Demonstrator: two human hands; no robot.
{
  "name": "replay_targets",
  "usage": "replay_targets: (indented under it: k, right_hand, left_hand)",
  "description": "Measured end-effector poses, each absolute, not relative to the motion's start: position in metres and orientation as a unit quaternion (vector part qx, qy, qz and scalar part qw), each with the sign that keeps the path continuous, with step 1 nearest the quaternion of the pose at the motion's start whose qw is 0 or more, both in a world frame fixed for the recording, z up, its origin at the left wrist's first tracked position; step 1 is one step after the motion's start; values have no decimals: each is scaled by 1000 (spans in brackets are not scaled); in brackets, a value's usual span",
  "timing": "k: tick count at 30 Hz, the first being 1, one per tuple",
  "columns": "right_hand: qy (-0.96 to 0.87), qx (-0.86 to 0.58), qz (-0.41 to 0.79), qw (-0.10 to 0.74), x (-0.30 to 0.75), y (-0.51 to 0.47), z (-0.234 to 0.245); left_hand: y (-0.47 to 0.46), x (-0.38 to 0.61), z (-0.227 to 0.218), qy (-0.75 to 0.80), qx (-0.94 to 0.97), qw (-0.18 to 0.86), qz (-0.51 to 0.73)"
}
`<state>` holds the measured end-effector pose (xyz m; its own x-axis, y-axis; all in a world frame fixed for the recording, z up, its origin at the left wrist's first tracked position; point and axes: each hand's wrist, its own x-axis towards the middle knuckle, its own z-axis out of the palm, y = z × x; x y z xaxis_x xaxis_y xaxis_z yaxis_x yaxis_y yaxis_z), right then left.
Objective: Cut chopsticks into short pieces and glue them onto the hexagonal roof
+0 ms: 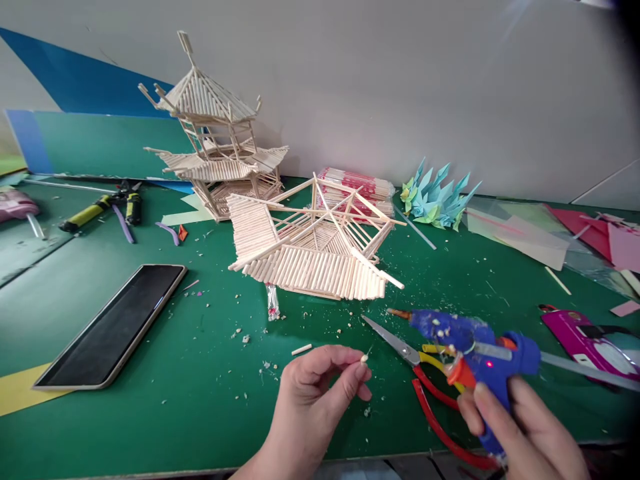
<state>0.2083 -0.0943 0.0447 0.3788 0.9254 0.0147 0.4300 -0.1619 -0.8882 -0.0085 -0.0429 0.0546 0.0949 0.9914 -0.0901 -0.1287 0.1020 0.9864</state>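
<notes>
Near the table's front edge, my left hand (320,398) pinches a short wooden stick (365,359) between thumb and fingertips. Only the stick's pale end shows, with a thin glue-like strand at it. My right hand (525,427) is wrapped round the handle of a blue hot glue gun (453,330), whose nozzle points left. A clear glue stick (590,370) juts from its back. Beneath the gun lie scissors (400,343) with red and yellow handles, partly hidden. Beyond both hands stands a partly roofed wooden-stick frame (315,270), apart from them.
A stick pagoda (215,140) stands at the back left. Bundled sticks (357,183) and folded blue paper (440,197) are along the wall. A phone (117,323) and pliers (107,203) lie left, a magenta package (583,337) right. Scraps and a loose stick piece (301,349) dot the green tabletop.
</notes>
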Motion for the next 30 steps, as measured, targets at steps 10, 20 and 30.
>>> replay_targets:
  k: [10, 20, 30]
  right_hand:
    - [-508, -829, 49, 228, 280, -38, 19]
    - [-664, -533, 101, 515, 137, -79, 54]
    - [-730, -470, -32, 496, 133, -72, 41]
  left_hand:
    - [-45, -8, 59, 398, 236, 767, 444]
    - [-51, 6, 65, 378, 80, 808, 445]
    - [-58, 8, 73, 360, 39, 828, 429]
